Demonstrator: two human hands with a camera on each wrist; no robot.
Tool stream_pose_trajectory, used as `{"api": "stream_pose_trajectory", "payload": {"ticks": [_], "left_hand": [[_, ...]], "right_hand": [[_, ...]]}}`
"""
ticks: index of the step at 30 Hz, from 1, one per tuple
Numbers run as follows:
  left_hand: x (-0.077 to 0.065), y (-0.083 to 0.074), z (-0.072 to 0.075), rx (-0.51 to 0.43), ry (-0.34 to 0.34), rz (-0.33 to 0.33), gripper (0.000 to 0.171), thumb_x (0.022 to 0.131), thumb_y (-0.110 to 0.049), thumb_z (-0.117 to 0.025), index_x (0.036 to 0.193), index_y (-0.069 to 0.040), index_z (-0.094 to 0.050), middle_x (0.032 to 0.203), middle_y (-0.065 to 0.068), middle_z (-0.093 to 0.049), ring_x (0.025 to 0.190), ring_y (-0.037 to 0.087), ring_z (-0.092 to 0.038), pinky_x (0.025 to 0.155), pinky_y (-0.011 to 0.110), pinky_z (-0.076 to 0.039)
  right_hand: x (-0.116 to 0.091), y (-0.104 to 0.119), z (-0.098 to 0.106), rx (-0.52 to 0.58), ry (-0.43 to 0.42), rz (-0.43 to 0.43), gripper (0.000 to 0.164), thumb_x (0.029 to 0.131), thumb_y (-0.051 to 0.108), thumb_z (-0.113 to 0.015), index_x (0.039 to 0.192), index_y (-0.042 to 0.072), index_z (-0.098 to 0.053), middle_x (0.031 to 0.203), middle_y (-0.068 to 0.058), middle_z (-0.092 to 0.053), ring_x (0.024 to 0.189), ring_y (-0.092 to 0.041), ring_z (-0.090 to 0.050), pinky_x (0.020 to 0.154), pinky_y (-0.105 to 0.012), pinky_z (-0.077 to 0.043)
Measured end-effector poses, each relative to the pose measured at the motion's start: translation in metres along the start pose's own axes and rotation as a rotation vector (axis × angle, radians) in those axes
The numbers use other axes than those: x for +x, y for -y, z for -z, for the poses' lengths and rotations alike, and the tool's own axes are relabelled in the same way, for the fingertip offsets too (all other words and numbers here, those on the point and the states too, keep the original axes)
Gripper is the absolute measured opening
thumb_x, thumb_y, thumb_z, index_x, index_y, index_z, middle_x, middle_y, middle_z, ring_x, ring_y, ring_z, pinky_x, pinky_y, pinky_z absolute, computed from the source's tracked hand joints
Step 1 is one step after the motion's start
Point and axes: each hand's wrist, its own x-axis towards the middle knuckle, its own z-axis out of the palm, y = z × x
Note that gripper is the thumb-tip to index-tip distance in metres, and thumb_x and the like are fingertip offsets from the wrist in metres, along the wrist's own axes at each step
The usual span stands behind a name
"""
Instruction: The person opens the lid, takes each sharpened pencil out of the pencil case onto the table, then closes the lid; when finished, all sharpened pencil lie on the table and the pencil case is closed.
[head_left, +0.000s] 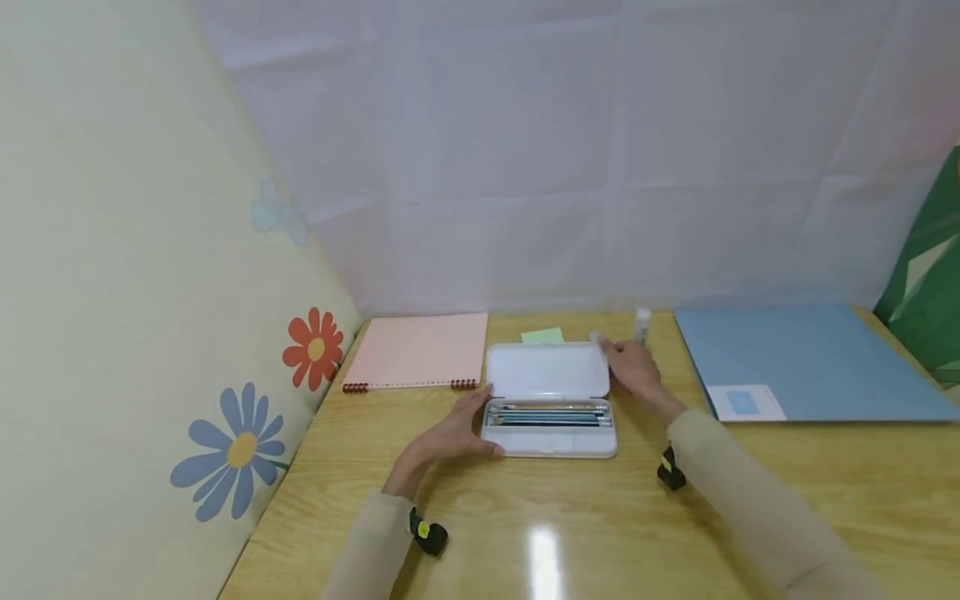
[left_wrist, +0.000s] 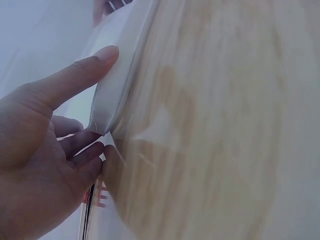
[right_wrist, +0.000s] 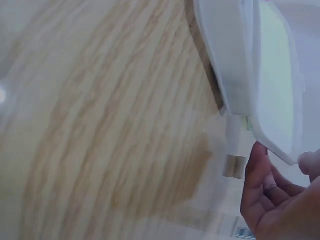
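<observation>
A white pencil case (head_left: 551, 443) lies open on the table, its lid (head_left: 548, 371) tipped back on the far side. Several pencils (head_left: 551, 416) lie side by side in its back compartment. My left hand (head_left: 452, 432) holds the case by its left end, the thumb along the front wall and the fingers round the end, as the left wrist view shows at the case's wall (left_wrist: 114, 95). At the lid's far right corner is my right hand (head_left: 634, 367); in the right wrist view its thumb and fingers pinch the edge of the lid (right_wrist: 277, 85).
Behind the lid lies a green sticky note pad (head_left: 543, 336). A glue stick (head_left: 642, 326) stands just beyond my right hand. To the left is a pink spiral notebook (head_left: 420, 348), to the right a large blue folder (head_left: 817, 358). A curtain-like white sheet (head_left: 495, 167) hangs behind.
</observation>
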Motion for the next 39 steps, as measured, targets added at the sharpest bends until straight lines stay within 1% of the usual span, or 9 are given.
{"api": "stream_pose_trajectory", "payload": {"ticks": [3,6,10,13,16,19,22,30,39], "left_hand": [[-0.001,-0.001,-0.001,0.004,0.006,0.013,0.103,0.074,-0.028,-0.084,0.153,-0.008,-0.021,0.158,0.019,-0.016,0.143,0.038,-0.013,0.113,0.057,-0.017],[-0.002,-0.002,-0.002,-0.005,0.008,0.035,0.101,0.074,-0.029,-0.084,0.154,-0.012,-0.023,0.157,0.020,-0.015,0.143,0.039,-0.013,0.111,0.059,-0.021],[-0.003,-0.004,-0.002,-0.019,0.012,0.048,0.099,0.075,-0.031,-0.083,0.154,-0.017,-0.025,0.158,0.019,-0.013,0.143,0.039,-0.013,0.110,0.060,-0.023],[-0.004,-0.005,-0.001,-0.022,0.017,0.043,0.098,0.075,-0.031,-0.083,0.153,-0.017,-0.026,0.158,0.018,-0.013,0.143,0.040,-0.013,0.110,0.061,-0.023],[-0.004,-0.006,0.000,-0.024,0.022,0.040,0.096,0.076,-0.031,-0.083,0.153,-0.016,-0.027,0.158,0.017,-0.013,0.143,0.039,-0.013,0.110,0.060,-0.023],[-0.004,-0.007,0.000,-0.025,0.023,0.038,0.096,0.076,-0.030,-0.082,0.153,-0.016,-0.027,0.158,0.017,-0.013,0.143,0.039,-0.013,0.110,0.060,-0.022],[-0.004,-0.007,-0.001,-0.030,0.023,0.039,0.096,0.076,-0.029,-0.082,0.153,-0.015,-0.027,0.158,0.018,-0.013,0.143,0.039,-0.013,0.111,0.060,-0.021],[-0.003,-0.004,-0.002,-0.039,0.030,0.054,0.097,0.076,-0.030,-0.082,0.153,-0.015,-0.026,0.158,0.019,-0.014,0.143,0.039,-0.013,0.110,0.061,-0.022],[-0.003,-0.004,-0.001,-0.039,0.031,0.048,0.096,0.077,-0.030,-0.082,0.153,-0.015,-0.026,0.157,0.018,-0.015,0.143,0.038,-0.013,0.111,0.060,-0.021]], "right_hand": [[-0.011,0.003,0.008,-0.041,-0.025,0.073,0.053,0.101,0.046,-0.041,0.109,-0.002,-0.063,0.089,-0.016,-0.066,0.072,-0.023,-0.059,0.056,-0.031,-0.046],[-0.022,0.005,0.015,-0.073,-0.092,0.174,0.050,0.101,0.041,-0.044,0.122,-0.001,-0.058,0.105,-0.018,-0.065,0.087,-0.029,-0.061,0.066,-0.039,-0.049],[-0.035,0.006,0.021,-0.070,-0.158,0.361,0.035,0.098,0.026,-0.056,0.120,-0.002,-0.059,0.109,-0.019,-0.060,0.093,-0.032,-0.060,0.073,-0.045,-0.050],[-0.047,0.005,0.023,-0.077,-0.101,0.500,0.027,0.094,0.014,-0.062,0.114,-0.003,-0.063,0.107,-0.018,-0.060,0.091,-0.031,-0.061,0.073,-0.044,-0.051],[-0.057,0.005,0.023,-0.144,0.034,0.578,0.022,0.090,0.009,-0.066,0.110,-0.002,-0.066,0.103,-0.014,-0.063,0.088,-0.027,-0.061,0.073,-0.040,-0.052],[-0.064,0.006,0.019,-0.266,0.149,0.602,0.019,0.088,0.006,-0.069,0.106,0.000,-0.068,0.097,-0.010,-0.065,0.086,-0.023,-0.061,0.072,-0.036,-0.053],[-0.067,0.007,0.016,-0.376,0.201,0.606,0.018,0.086,0.008,-0.071,0.104,0.004,-0.069,0.093,-0.004,-0.065,0.085,-0.019,-0.060,0.072,-0.034,-0.053],[-0.067,0.006,0.008,-0.497,0.260,0.648,0.020,0.080,0.007,-0.077,0.099,0.005,-0.073,0.086,0.000,-0.064,0.078,-0.014,-0.059,0.068,-0.028,-0.051],[-0.063,0.005,0.003,-0.559,0.260,0.690,0.019,0.078,0.005,-0.078,0.096,0.006,-0.074,0.084,0.001,-0.063,0.078,-0.015,-0.058,0.068,-0.030,-0.051]]}}
